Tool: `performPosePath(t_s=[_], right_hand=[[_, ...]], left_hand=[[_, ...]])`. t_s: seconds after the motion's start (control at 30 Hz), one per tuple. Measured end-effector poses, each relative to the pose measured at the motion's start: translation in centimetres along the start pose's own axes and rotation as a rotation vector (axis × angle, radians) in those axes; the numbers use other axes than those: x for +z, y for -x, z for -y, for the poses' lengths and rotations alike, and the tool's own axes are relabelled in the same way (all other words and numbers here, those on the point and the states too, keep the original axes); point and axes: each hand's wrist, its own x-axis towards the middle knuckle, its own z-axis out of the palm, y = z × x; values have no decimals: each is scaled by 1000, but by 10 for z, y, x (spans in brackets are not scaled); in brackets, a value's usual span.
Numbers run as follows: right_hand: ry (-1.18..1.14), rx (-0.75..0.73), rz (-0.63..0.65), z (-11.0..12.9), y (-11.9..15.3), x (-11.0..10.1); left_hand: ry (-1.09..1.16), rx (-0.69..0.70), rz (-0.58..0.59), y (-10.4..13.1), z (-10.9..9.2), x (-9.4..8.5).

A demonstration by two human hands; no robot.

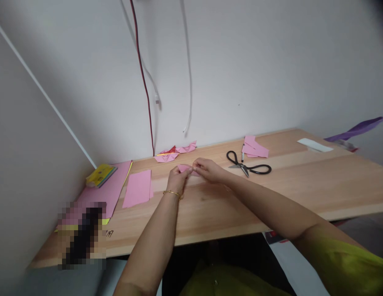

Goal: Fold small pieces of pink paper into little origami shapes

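Note:
A small folded piece of pink paper (184, 167) is between my two hands, above the middle of the wooden table (210, 209). My left hand (177, 179) grips its left part, fingers closed. The fingertips of my right hand (206, 169) pinch the paper from the right, and the two hands almost touch. Part of the paper is hidden by my fingers. Behind my hands, near the wall, lie folded pink paper pieces (166, 157) with a red one (171, 150) among them.
Black-handled scissors (243, 167), a marker (242, 153) and pink strips (254, 148) lie to the right. Pink sheets (137, 188), a larger pink stack (117, 185) and a yellow packet (100, 175) lie left. A white strip (314, 145) is at far right. Cables (142, 70) hang along the wall.

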Motion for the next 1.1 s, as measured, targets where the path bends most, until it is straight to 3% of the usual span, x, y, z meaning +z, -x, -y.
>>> performPosePath(t_s=[0.17, 0.33, 0.47, 0.57, 0.67, 0.77, 0.9, 1.1], right_hand=[[-169, 81, 38, -4, 1, 5], [-140, 55, 13, 1, 1, 5], [-139, 116, 83, 2, 2, 1], [-111, 140, 156, -3, 3, -3], [-21, 118, 161, -8, 3, -4], [114, 68, 114, -10, 2, -3], [208, 26, 92, -8, 1, 1], [106, 51, 151, -10, 2, 2]], left_hand=[[65, -11, -24, 1, 1, 2], [161, -76, -49, 2, 4, 6], [118, -145, -32, -2, 7, 2], [-153, -30, -109, -5, 3, -6], [-573, 323, -192, -3, -9, -11], [-960, 608, -65, 4, -19, -8], [-1201, 616, 60, 12, -21, -1], [-1336, 418, 92, 14, -19, 3]])
